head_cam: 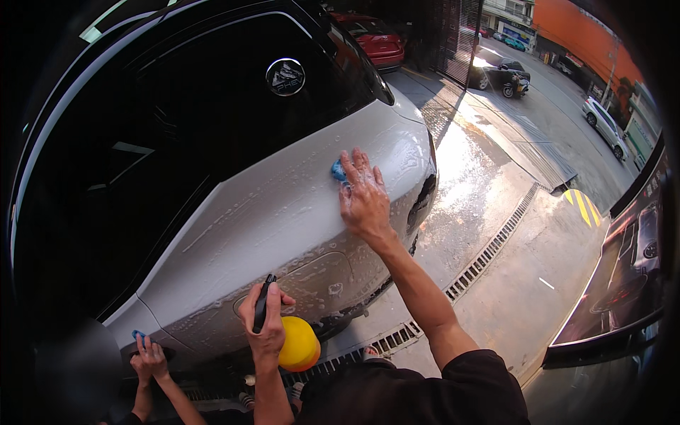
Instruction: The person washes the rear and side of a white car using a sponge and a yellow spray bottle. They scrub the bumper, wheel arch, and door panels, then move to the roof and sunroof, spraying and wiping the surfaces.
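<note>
My right hand [365, 199] presses a blue clay bar or pad [338, 171] against the wet, soapy rear side panel [297, 207] of a white car; its fingers partly cover the blue piece. Lower down, my left hand [264, 313] grips the black trigger head [263, 303] of a spray bottle. The yellow and orange bottle body [298, 342] hangs beside that hand, in front of the car's lower side. Suds and drops lie over the panel and around the fuel flap [319, 271]. Above the panel is the dark side window [212, 95] with a round badge [286, 77].
At the lower left, a co-worker's hands [149, 358] hold another blue piece at the car's side. A drain grate [491, 241] crosses the wet floor. A display board [616, 276] stands at right. Beyond are a red car [372, 42] and a street with vehicles.
</note>
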The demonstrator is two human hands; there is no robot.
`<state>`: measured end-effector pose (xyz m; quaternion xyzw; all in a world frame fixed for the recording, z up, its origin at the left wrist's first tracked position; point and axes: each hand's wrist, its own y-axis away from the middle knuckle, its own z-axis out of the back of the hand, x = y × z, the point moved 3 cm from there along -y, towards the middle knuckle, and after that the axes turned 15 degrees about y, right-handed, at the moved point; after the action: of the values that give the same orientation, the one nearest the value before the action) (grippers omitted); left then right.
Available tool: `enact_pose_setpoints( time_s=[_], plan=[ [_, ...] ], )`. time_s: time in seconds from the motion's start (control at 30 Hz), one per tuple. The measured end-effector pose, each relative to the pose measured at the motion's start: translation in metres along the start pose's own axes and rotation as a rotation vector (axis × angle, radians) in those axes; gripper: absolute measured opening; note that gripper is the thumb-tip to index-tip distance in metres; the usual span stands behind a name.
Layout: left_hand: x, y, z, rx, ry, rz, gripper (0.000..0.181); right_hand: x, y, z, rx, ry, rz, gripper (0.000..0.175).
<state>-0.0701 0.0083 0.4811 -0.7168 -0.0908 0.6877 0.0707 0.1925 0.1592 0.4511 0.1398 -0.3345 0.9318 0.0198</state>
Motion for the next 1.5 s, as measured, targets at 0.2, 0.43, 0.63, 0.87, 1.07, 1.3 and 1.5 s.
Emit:
enact_pose_setpoints(
  time_s=[0.2,0.43,0.63,0.87,1.07,1.3,1.5],
  plan=[
    [-0.004,-0.008,-0.039,0.089,0.259,0.132,0.036,-0.209,-0.115,0.025,0.126,-0.100,-0.482,0.061],
    [0.005,-0.012,-0.031,0.065,0.190,0.160,0.045,-0.045,-0.025,-0.003,-0.015,0.095,0.037,0.064],
    [0.012,-0.014,-0.021,0.239,0.203,0.126,0.042,-0.278,-0.122,-0.003,0.007,0.008,-0.302,0.066],
    [0.022,0.001,0.064,0.099,0.242,0.087,0.041,0.003,-0.019,-0.010,-0.146,0.102,-0.154,0.062],
    [0.009,0.016,0.150,-0.103,0.267,0.100,0.042,0.242,0.067,-0.029,-0.118,-0.029,0.132,0.088],
    [-0.006,0.035,0.245,-0.087,0.112,-0.079,0.040,0.400,0.117,-0.064,-0.014,-0.184,0.374,0.093],
    [-0.010,0.037,0.279,-0.082,0.220,-0.026,0.040,0.286,0.091,-0.030,-0.049,-0.072,0.228,0.083]
  ],
)
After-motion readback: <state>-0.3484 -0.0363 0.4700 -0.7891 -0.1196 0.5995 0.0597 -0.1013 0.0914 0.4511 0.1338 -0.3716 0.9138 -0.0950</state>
